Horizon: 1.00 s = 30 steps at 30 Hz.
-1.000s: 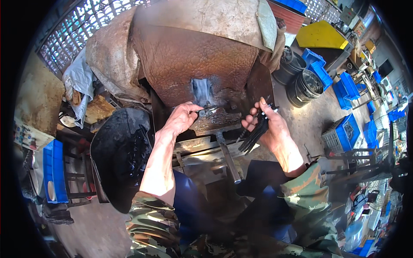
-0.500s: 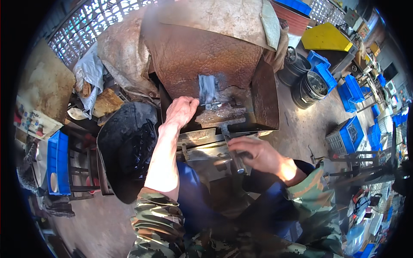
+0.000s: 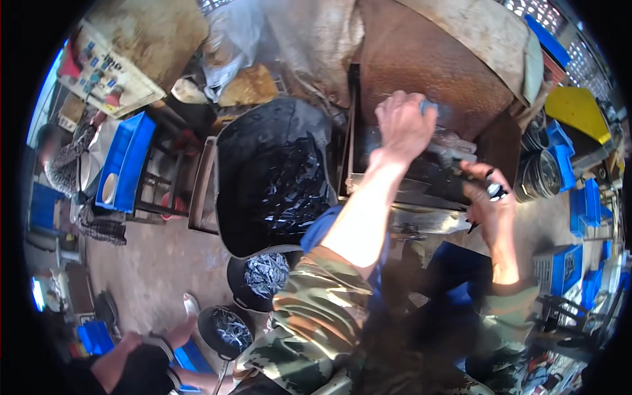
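Observation:
My left hand (image 3: 403, 128) reaches over the open metal box (image 3: 354, 131) with its fingers curled closed. A small bluish-grey patch (image 3: 429, 106) shows beside its knuckles; what the fingers hold, if anything, is hidden. Lower and to the right, my right hand (image 3: 488, 207) is wrapped round a metal bar whose shiny end (image 3: 495, 191) pokes out of the grip. Just ahead of that hand lies a worn, greyish metal fixture (image 3: 451, 148) inside the box, partly blurred. Behind both hands hangs a brown, stained sheet (image 3: 434, 56).
Left of the box stands a big black tub (image 3: 240, 138) of dark, glossy strips. Below it are a pan of silvery pieces (image 3: 266, 273) and a smaller pan (image 3: 225, 329). Another person's legs (image 3: 141, 355) show at lower left. Black buckets (image 3: 540, 174) stand at right.
The view has swung left, bringing the pans and another person's legs into sight. My right hand has moved up toward the fixture with the bar. My left hand stays over the box.

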Each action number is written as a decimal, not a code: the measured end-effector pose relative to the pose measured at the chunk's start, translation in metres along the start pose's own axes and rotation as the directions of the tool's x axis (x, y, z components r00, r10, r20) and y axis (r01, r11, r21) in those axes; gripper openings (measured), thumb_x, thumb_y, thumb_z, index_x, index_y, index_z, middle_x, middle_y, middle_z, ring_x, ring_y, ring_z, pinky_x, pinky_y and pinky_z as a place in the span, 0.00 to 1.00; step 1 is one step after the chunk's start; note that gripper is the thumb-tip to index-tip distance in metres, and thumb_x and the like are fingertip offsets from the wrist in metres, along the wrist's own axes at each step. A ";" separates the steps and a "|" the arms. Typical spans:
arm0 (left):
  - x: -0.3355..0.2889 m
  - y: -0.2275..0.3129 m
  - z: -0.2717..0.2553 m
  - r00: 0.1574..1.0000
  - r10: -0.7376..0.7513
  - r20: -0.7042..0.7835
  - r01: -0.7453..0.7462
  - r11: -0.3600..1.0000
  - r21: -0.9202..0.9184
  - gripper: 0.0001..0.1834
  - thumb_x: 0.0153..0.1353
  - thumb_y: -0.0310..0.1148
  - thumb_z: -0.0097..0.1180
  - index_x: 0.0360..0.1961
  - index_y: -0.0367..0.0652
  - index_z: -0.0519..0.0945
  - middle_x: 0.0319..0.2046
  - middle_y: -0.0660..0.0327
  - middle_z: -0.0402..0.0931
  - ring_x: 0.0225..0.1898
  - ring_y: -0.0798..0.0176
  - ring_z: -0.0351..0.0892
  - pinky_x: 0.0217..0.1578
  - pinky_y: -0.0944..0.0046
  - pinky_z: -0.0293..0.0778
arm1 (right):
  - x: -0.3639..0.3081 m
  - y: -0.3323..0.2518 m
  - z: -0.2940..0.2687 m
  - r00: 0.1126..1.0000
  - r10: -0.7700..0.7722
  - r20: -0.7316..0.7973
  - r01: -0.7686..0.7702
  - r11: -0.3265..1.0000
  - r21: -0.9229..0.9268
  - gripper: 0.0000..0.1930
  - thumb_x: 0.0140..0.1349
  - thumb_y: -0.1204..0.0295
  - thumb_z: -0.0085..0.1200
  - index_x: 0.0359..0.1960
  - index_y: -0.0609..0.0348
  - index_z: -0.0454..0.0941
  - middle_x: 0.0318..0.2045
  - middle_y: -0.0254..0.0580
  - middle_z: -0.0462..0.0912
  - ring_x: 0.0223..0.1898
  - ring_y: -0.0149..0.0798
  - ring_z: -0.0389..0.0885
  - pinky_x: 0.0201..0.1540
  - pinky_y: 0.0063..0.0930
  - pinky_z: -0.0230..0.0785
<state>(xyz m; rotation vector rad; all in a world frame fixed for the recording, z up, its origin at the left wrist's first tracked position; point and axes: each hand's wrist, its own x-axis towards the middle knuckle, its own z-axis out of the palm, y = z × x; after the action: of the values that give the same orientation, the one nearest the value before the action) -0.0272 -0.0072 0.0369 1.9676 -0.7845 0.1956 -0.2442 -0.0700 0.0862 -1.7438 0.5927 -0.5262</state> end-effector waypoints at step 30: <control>0.015 -0.083 -0.117 0.949 0.284 -0.135 -0.292 0.955 -0.048 0.09 0.64 0.26 0.56 0.44 0.40 0.84 0.39 0.56 0.80 0.41 0.60 0.80 0.45 0.63 0.75 | 0.195 -0.006 0.024 0.980 -0.087 -0.177 0.097 0.994 0.048 0.17 0.67 0.67 0.63 0.53 0.62 0.78 0.25 0.33 0.81 0.13 0.20 0.62 0.17 0.20 0.58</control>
<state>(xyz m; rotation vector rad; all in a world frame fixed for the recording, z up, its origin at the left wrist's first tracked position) 0.0557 0.1105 0.0426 1.7516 -0.9799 0.4577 -0.0783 -0.1745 0.0950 -1.6876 0.6156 -0.7606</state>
